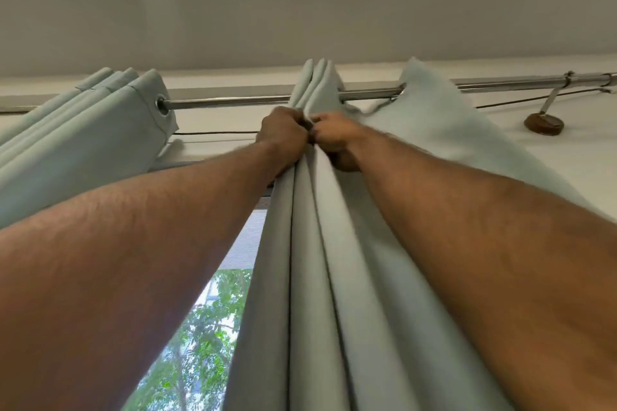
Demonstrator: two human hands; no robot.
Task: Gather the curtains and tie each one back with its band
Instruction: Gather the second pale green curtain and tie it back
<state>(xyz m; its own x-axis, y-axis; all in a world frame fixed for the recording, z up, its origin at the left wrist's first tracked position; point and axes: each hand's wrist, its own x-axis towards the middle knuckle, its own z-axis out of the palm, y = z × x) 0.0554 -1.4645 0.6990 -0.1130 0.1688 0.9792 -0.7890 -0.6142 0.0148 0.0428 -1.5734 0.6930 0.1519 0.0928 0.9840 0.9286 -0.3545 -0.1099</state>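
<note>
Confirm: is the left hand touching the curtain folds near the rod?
Touching. The head view shows the left hand curled round the gathered curtain folds just below the rod, with no gap.

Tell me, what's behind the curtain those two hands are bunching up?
Left of the gathered curtain, a gap shows a window with green trees outside. The rod runs through the curtain's top. Whatever lies directly behind the folds is covered by fabric and both forearms.
</note>
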